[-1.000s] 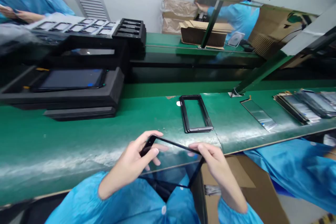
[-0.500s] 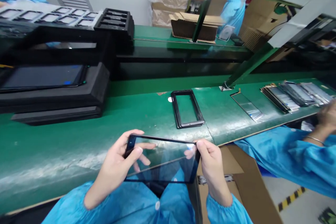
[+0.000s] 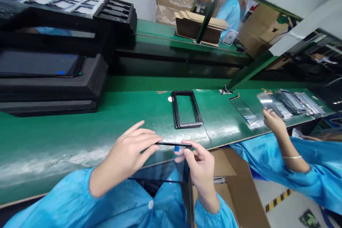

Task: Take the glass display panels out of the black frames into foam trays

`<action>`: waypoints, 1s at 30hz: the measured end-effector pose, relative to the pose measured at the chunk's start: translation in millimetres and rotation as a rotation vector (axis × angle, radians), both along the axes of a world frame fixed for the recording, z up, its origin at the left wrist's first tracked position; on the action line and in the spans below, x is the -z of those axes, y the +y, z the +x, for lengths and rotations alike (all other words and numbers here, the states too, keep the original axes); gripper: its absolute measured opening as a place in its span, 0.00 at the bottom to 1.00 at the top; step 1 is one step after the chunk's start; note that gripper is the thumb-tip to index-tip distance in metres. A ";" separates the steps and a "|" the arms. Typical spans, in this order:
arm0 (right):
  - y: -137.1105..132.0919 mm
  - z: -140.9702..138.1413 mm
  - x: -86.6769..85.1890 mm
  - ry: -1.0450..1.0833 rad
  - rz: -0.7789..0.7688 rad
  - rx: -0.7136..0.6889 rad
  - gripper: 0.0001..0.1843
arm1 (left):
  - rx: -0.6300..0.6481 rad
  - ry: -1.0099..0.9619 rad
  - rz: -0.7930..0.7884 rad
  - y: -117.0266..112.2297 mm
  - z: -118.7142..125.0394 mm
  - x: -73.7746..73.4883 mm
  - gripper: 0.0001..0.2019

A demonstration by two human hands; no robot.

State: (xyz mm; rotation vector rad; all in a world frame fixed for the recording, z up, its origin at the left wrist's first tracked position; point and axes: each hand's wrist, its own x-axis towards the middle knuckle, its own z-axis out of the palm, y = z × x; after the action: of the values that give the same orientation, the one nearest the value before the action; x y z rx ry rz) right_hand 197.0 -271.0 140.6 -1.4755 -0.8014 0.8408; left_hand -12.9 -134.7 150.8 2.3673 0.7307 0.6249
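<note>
Closest in view, the pale blue smock sleeves [image 3: 50, 199] of the person lead up to two bare hands above the front edge of a green workbench [image 3: 66, 139]. Between the hands is a black-edged glass panel [image 3: 162, 171], tilted so steeply that it shows almost edge-on, with a small blue tab [image 3: 176, 148] on its upper rim. The left hand [image 3: 128, 156] has its fingers spread apart, the index lifted clear and the longer fingers reaching to the rim's left end. The right hand [image 3: 200, 171] clamps the rim's right end, its thumb and fingers pinched together. Beneath that hand sits an open cardboard box [image 3: 227, 171].

Just ahead on the bench lies a black rectangular frame [image 3: 187, 109] (open in the middle, so green shows through), with a narrow glass strip [image 3: 243, 110] to its right. Further right, a co-worker's hand [image 3: 275, 121], with a thin bracelet [image 3: 292, 156] at the wrist, is near a stack of glass panels [image 3: 283, 101]. To the left stand black foam trays [image 3: 50, 78], one bearing a dark screen [image 3: 40, 63]. Across the line, a second co-worker [image 3: 228, 12] stands behind a flattened corrugated carton [image 3: 197, 30].
</note>
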 end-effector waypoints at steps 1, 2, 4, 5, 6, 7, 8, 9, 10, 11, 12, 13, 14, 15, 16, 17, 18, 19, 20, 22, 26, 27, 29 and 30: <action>-0.9 -0.7 0.2 -0.003 -0.003 0.001 0.14 | 0.020 -0.006 -0.020 0.7 1.8 -0.5 0.13; -1.6 -1.0 0.5 -0.002 -0.003 0.003 0.14 | 0.024 -0.019 -0.032 0.5 3.0 -0.6 0.13; -1.7 -1.2 0.7 0.003 -0.002 0.000 0.14 | 0.005 -0.037 -0.031 -1.8 3.6 -0.1 0.14; -0.9 -1.2 0.5 0.003 -0.001 -0.005 0.14 | -0.008 -0.036 -0.030 -3.4 3.4 0.0 0.14; 0.5 -1.3 0.0 0.004 -0.001 -0.018 0.14 | -0.015 -0.030 -0.039 -5.1 3.1 -0.4 0.14; 2.4 -1.5 -0.7 0.010 -0.003 -0.049 0.15 | -0.006 -0.019 -0.067 -6.8 3.2 -1.2 0.15; 4.7 -1.8 -1.7 0.023 -0.002 -0.091 0.16 | 0.014 -0.006 -0.114 -8.4 3.7 -2.6 0.16; 7.0 -2.1 -2.6 0.045 0.002 -0.140 0.18 | 0.037 0.002 -0.179 -9.9 4.8 -4.3 0.16; 9.3 -2.2 -3.3 0.079 0.005 -0.191 0.19 | 0.057 0.007 -0.262 -11.4 6.2 -6.1 0.17; 11.2 -1.9 -3.6 0.124 0.007 -0.230 0.21 | 0.066 0.004 -0.358 -12.9 7.8 -7.6 0.18; 12.6 -1.1 -3.3 0.173 0.005 -0.245 0.23 | 0.057 -0.010 -0.464 -14.5 9.2 -8.5 0.18; 13.6 0.2 -2.4 0.219 0.001 -0.229 0.23 | 0.029 -0.040 -0.581 -16.3 10.1 -8.7 0.18; 14.1 2.1 -0.8 0.256 -0.005 -0.185 0.24 | -0.012 -0.085 -0.706 -18.2 10.5 -8.1 0.19; 14.3 4.2 1.2 0.280 -0.014 -0.131 0.24 | -0.059 -0.141 -0.832 -20.4 10.3 -7.0 0.21; 14.4 6.4 3.4 0.289 -0.021 -0.076 0.24 | -0.105 -0.199 -0.948 -22.8 9.5 -5.4 0.23; 14.4 8.4 5.5 0.287 -0.028 -0.031 0.24 | -0.143 -0.252 -1.043 -25.3 8.5 -3.8 0.25; 14.4 10.0 7.3 0.282 -0.033 -0.003 0.25 | -0.171 -0.294 -1.111 -27.7 7.3 -2.3 0.27; 14.7 11.1 8.7 0.281 -0.035 0.012 0.25 | -0.188 -0.321 -1.153 -30.0 6.2 -1.0 0.28; 15.1 11.7 9.5 0.284 -0.034 0.015 0.25 | -0.199 -0.337 -1.173 -32.0 5.3 -0.1 0.29; 16.1 11.4 9.5 0.303 -0.026 0.004 0.26 | -0.207 -0.354 -1.189 -35.0 4.1 1.2 0.29; 17.5 7.3 5.0 0.324 -0.006 -0.004 0.26 | -0.229 -0.387 -1.201 -37.5 3.1 4.9 0.30; 17.5 6.2 3.2 0.310 0.001 -0.002 0.25 | -0.234 -0.397 -1.203 -37.9 2.8 6.2 0.30; 16.9 4.8 -0.6 0.266 0.020 0.003 0.25 | -0.245 -0.406 -1.208 -38.5 2.1 9.0 0.30; 16.4 4.7 -2.4 0.241 0.030 0.005 0.25 | -0.249 -0.406 -1.209 -38.6 1.7 10.3 0.31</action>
State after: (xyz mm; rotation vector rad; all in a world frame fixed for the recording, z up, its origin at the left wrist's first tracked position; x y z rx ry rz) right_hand 201.7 -254.7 142.9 -1.3197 -0.6270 0.9773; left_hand -11.2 -173.3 140.6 1.0199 0.8678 0.5092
